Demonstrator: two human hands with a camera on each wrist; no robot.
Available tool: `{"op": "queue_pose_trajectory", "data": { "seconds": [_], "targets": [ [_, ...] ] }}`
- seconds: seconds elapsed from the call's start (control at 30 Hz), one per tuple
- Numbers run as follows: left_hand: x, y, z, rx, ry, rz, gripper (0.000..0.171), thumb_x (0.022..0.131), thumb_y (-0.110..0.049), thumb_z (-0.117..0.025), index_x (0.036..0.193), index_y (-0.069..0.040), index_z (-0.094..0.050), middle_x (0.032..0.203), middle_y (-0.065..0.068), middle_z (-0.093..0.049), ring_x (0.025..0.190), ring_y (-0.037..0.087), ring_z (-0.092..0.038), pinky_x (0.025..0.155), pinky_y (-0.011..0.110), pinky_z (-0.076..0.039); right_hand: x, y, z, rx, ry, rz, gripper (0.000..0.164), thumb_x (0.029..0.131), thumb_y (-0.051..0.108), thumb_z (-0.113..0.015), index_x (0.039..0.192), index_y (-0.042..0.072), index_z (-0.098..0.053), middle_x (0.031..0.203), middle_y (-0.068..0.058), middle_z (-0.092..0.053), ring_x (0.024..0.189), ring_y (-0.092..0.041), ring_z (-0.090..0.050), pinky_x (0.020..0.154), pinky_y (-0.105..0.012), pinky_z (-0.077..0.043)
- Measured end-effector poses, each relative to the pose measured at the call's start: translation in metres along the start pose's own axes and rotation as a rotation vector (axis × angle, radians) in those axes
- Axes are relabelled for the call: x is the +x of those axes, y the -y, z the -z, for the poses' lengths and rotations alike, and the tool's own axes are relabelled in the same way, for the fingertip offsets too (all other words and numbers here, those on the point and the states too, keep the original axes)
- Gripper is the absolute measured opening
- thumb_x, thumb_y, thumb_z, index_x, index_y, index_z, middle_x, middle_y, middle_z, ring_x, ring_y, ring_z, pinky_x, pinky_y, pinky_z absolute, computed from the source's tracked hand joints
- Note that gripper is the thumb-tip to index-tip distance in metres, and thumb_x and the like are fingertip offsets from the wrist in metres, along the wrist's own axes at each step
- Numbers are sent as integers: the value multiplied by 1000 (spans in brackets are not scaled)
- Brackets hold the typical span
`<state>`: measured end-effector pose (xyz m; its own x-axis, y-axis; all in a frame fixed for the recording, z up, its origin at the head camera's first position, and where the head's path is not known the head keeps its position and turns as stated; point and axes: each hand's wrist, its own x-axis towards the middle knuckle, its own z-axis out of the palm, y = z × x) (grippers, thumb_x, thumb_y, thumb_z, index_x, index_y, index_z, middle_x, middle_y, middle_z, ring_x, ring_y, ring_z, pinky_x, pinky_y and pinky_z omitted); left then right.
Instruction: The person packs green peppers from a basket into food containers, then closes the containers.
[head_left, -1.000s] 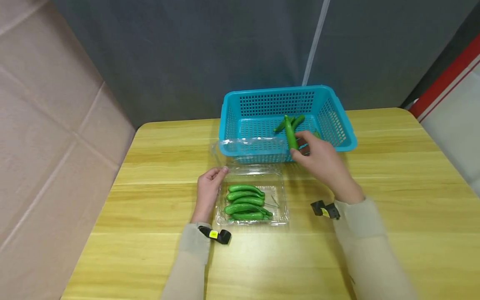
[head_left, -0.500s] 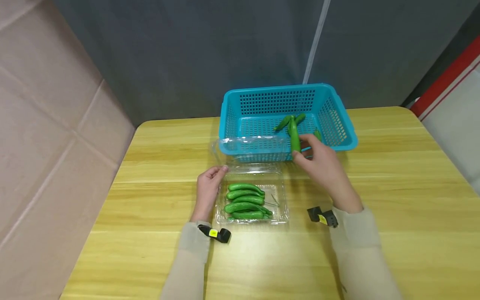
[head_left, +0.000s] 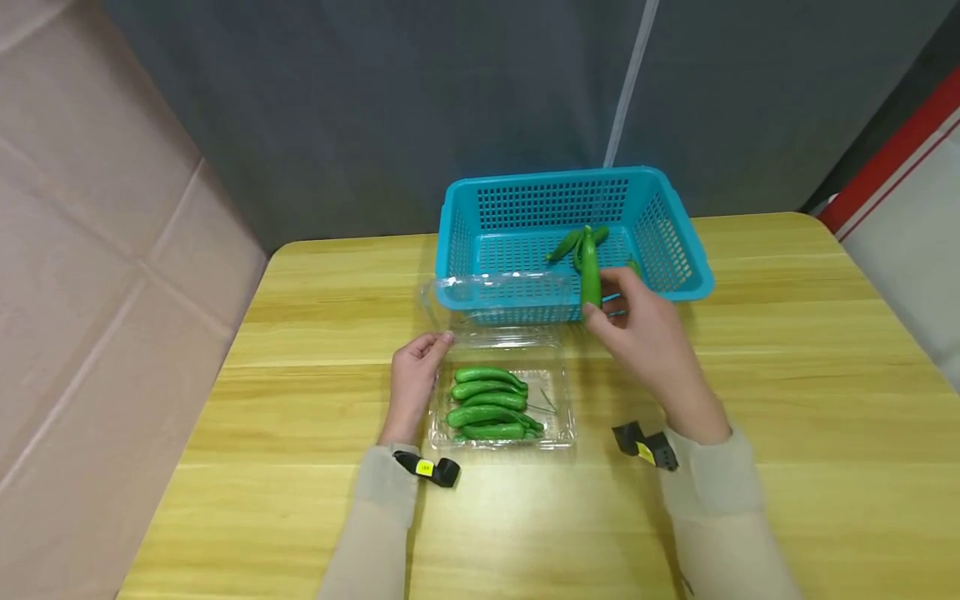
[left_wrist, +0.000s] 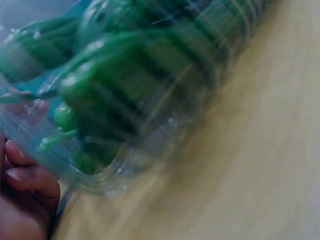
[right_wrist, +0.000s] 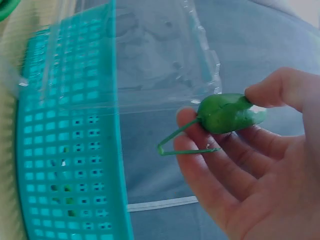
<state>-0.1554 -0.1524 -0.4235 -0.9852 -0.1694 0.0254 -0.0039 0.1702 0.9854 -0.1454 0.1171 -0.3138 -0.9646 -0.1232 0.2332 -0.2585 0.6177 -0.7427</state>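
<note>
My right hand (head_left: 651, 340) holds a long green pepper (head_left: 590, 271) between thumb and fingers, over the front rim of the blue basket (head_left: 540, 177). In the right wrist view the thumb presses on that pepper (right_wrist: 227, 114), whose thin stem bends in front of the fingers. With thumb and fingers, my left hand (head_left: 414, 375) pinches the left edge of a clear plastic clamshell container (head_left: 568, 400) near its hinge. Several green peppers (head_left: 487, 400) lie side by side in the container. Its raised lid (head_left: 502, 292) leans toward the basket. The left wrist view is blurred.
A few more green peppers (head_left: 567, 245) lie inside the basket, one partly hidden beside the right hand. The wooden table (head_left: 322, 350) meets a dark grey curtain (head_left: 375, 117) at the back. A tiled wall (head_left: 97, 292) stands at the left.
The right hand has moved slightly to the right with its pepper, which has swung from a leftward tilt to nearly straight. The left hand and container look the same.
</note>
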Motion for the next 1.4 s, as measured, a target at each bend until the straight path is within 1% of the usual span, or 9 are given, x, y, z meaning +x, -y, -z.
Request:
{"op": "queue_pose_trajectory", "data": {
  "seconds": [0.17, 0.27, 0.33, 0.5, 0.7, 0.93, 1.07, 1.17, 1.4],
  "targets": [
    [0, 1, 1, 0, 1, -7, 32, 85, -29, -61, 93, 2, -66, 49, -2, -41, 36, 4, -32, 36, 21, -26, -6, 9, 5, 9, -10, 103, 35, 86, 19, -55, 117, 5, -48, 97, -6, -58, 83, -19, -57, 72, -35, -50],
    [0, 1, 1, 3, -1, -8, 32, 85, -30, -61, 92, 1, -66, 49, -2, -41, 36, 3, -31, 35, 21, -26, -10, 15, 7, -13, 19, 159, 34, 86, 18, -56, 117, 5, -49, 96, -5, -58, 82, -18, -58, 72, -35, -50],
    [0, 2, 0, 3, -1, -12, 32, 85, -30, -61, 92, 1, -66, 48, -2, -41, 35, 4, -31, 35, 21, -26, -12, 18, 9, -31, 51, 182, 34, 86, 18, -57, 117, 6, -49, 95, -4, -58, 80, -17, -59, 72, -35, -50],
    [1, 3, -1, -4, -1, -23, 33, 85, -29, -61, 93, 2, -66, 46, -3, -38, 35, 4, -30, 34, 22, -25, -15, 24, 10, -61, 174, 219, 32, 87, 22, -57, 116, 11, -50, 94, 2, -59, 81, -12, -57, 72, -33, -48],
    [1, 2, -1, 6, -7, -14, 32, 86, -28, -61, 93, 2, -66, 46, -3, -38, 35, 4, -31, 34, 22, -26, -16, 25, 3, -60, 289, 283, 34, 85, 22, -59, 117, 12, -52, 95, 5, -59, 85, -9, -57, 74, -31, -48],
    [2, 4, -1, 1, -3, -15, 32, 85, -30, -61, 92, 1, -66, 45, -3, -37, 34, 5, -30, 33, 23, -25, -12, 22, -8, -26, 388, 280, 41, 82, 15, -59, 121, 11, -49, 98, 4, -58, 88, -10, -56, 75, -31, -48],
    [8, 17, -1, -4, -11, -5, 35, 83, -37, -62, 90, -4, -68, 45, -2, -37, 35, 8, -31, 34, 24, -25, -8, 17, -16, -27, 456, 250, 44, 81, 15, -60, 123, 10, -47, 99, 3, -58, 89, -11, -56, 76, -32, -48],
    [12, 27, -2, 5, -31, -3, 36, 79, -44, -63, 88, -10, -70, 46, -2, -38, 36, 9, -32, 34, 23, -26, -5, 13, -21, -41, 502, 227, 44, 82, 16, -62, 124, 11, -48, 100, 3, -58, 90, -11, -56, 78, -33, -48],
    [13, 32, -3, 26, -57, -38, 37, 78, -48, -62, 86, -12, -70, 46, -1, -39, 37, 11, -31, 34, 24, -25, -1, -1, -30, -90, 565, 281, 41, 81, 14, -63, 120, 10, -53, 102, 3, -55, 90, -12, -55, 78, -33, -48]
  ]
}}
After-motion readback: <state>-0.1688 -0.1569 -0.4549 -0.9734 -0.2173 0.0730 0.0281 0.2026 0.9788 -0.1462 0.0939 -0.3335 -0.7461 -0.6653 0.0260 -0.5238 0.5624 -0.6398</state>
